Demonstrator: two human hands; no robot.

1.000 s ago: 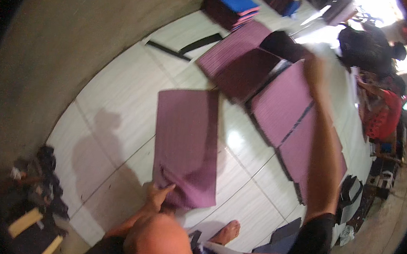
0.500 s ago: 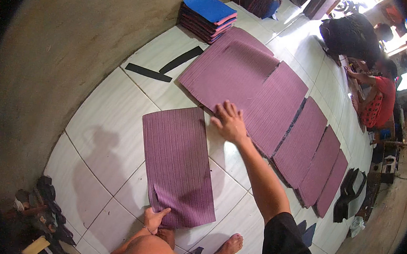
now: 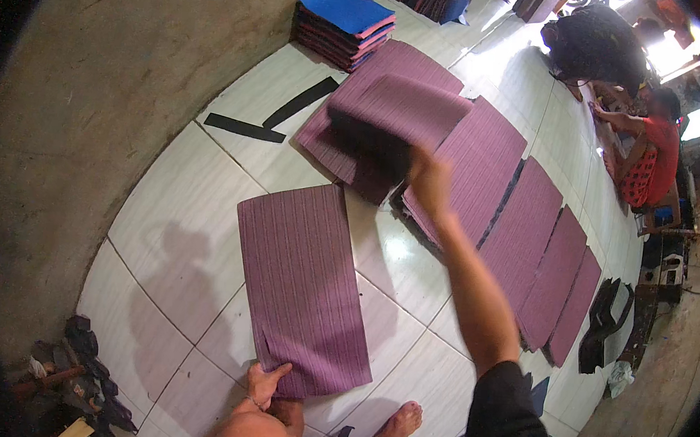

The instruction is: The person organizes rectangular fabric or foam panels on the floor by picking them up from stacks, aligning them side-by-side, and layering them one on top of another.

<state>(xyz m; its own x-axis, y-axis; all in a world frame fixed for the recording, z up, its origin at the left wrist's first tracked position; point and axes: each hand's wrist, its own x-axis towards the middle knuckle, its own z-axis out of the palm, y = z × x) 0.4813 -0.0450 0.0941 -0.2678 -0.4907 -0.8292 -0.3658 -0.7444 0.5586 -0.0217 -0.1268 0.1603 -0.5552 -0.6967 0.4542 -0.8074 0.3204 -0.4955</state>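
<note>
My left hand (image 3: 265, 384) pinches the near left corner of a purple striped sheet (image 3: 304, 281), its thumb on top. That sheet lies on the floor in front of me, its near end slightly buckled. Farther off, my right hand (image 3: 429, 180), smeared by motion, is closed on the edge of another purple sheet (image 3: 416, 105). This one is lifted and curled back, so its dark underside (image 3: 368, 142) shows. Beneath it lies one more purple sheet (image 3: 323, 138). A row of purple pieces (image 3: 486, 163) stretches to the right, beside my right forearm.
Two black strips (image 3: 246, 127) lie near the wall. A stack of blue and pink sheets (image 3: 346, 13) stands at the back. Dark curved pieces (image 3: 602, 329) are at the right, dark scraps (image 3: 88, 362) at the lower left. Two people, one in red (image 3: 659, 152), sit at the far right.
My right hand has gone from lying open on the far purple sheet to gripping its edge, lifting and folding it back. My left hand keeps its hold on the near sheet.
</note>
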